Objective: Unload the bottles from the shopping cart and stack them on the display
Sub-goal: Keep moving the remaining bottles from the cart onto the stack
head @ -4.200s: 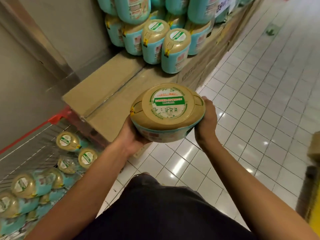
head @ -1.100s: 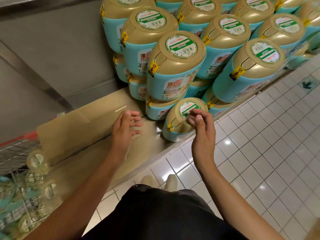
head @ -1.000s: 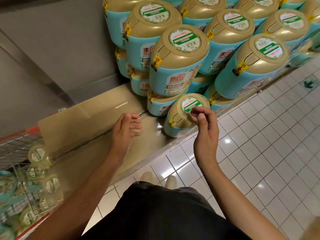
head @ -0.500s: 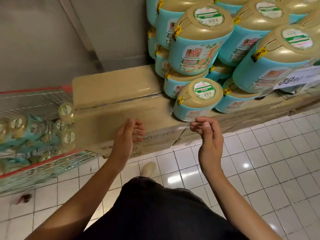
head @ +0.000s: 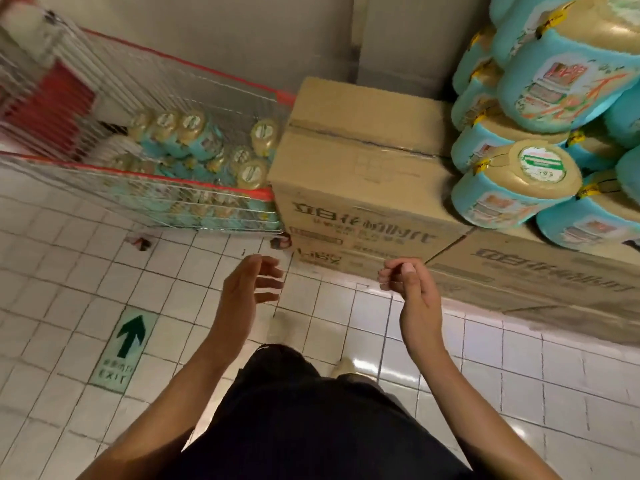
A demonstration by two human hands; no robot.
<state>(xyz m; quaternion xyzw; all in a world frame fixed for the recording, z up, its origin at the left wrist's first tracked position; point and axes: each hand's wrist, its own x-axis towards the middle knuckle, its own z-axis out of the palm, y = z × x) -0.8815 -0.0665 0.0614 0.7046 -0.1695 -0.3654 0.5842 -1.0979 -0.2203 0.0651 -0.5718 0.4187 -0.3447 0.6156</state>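
A person stands on a white tiled floor (head: pixel 69 278) between a red-trimmed wire shopping cart (head: pixel 138 172) and a display of teal, tan-capped plastic bottles (head: pixel 512 199) stacked on brown cardboard cartons (head: pixel 360 168). The left hand (head: pixel 249 289) hangs with fingers spread and relaxed. The right hand (head: pixel 412 292) is loosely curled, and neither holds anything. More teal bottles of the same kind (head: pixel 194 131) lie heaped in the cart, just beside the cartons. The step in hand appears to be fetching one. The next move calls for turning left, reaching over the cart's rim and taking a bottle in both hands.
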